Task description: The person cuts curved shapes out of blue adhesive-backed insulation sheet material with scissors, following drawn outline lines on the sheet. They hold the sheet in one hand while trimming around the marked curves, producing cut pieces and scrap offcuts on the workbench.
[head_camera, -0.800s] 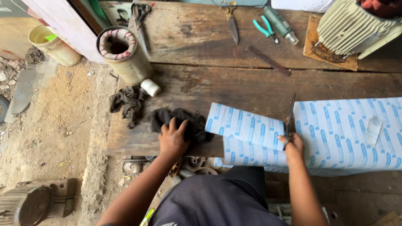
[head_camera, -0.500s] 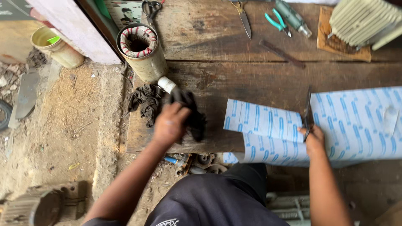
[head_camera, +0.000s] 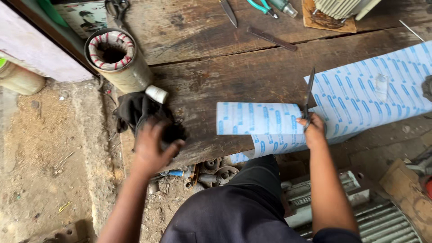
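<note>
My left hand point(head_camera: 152, 145) grips a crumpled black cloth point(head_camera: 137, 112) at the left edge of the wooden workbench point(head_camera: 234, 76), just below a cylindrical motor stator point(head_camera: 118, 58) with red and white windings. My right hand point(head_camera: 313, 129) holds dark scissors point(head_camera: 308, 96) with the blades pointing up, resting on a white sheet with blue print point(head_camera: 360, 96). The sheet's left end point(head_camera: 258, 119) is curled over and hangs off the bench's front edge.
Another pair of scissors point(head_camera: 118, 10), a knife blade point(head_camera: 228, 11), green-handled pliers point(head_camera: 262, 6) and a flat metal bar point(head_camera: 271, 38) lie at the back of the bench. Metal parts point(head_camera: 211, 171) sit under the bench. Sandy ground is at left; a ribbed motor housing point(head_camera: 378, 216) at lower right.
My left hand has pushed the black cloth leftward to the bench's edge near the stator. My right hand with the scissors stays on the sheet.
</note>
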Demonstrator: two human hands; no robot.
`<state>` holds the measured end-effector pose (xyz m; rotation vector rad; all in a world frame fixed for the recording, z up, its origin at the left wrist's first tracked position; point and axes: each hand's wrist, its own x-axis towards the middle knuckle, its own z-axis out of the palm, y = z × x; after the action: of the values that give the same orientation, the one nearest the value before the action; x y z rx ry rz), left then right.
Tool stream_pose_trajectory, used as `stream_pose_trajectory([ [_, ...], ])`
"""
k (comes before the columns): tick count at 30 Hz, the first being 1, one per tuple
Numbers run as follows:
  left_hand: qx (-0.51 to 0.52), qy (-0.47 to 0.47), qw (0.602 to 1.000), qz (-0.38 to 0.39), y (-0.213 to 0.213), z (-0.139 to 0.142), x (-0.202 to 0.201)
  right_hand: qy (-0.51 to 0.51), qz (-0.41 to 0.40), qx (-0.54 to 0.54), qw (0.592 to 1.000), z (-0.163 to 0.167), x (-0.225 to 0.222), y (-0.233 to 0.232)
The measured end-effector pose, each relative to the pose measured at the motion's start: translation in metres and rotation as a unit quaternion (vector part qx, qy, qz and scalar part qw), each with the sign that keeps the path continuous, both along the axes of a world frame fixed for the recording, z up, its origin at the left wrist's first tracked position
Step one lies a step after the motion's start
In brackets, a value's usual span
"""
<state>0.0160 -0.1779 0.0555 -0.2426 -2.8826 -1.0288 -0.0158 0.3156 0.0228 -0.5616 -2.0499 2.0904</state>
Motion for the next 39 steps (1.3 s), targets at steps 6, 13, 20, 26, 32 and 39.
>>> stream_pose_trajectory([
  [6, 0.105, -0.137, 0.985, -0.03, 0.079, -0.056, 0.022, -0.045, 0.033, 0.121, 0.991, -0.01, 0.011, -0.033],
  [13, -0.052, -0.202, 0.978, 0.02, 0.103, -0.064, -0.002, -0.001, 0.086, 0.252, 0.964, -0.012, 0.003, -0.053],
  [20, -0.085, -0.069, 0.991, 0.071, 0.102, -0.063, -0.01, -0.025, 0.077, 0.434, 0.897, 0.0, 0.005, -0.069],
  [26, 0.121, -0.122, 0.98, 0.102, 0.101, -0.087, -0.018, -0.047, 0.078, 0.458, 0.884, 0.007, 0.004, -0.075],
  [32, 0.032, -0.037, 0.998, 0.043, 0.099, -0.078, -0.004, -0.045, 0.069, 0.483, 0.872, 0.003, 0.006, -0.079],
  [39, 0.19, -0.122, 0.961, 0.161, 0.108, -0.074, -0.012, -0.026, 0.126, 0.425, 0.896, -0.005, -0.004, -0.061],
])
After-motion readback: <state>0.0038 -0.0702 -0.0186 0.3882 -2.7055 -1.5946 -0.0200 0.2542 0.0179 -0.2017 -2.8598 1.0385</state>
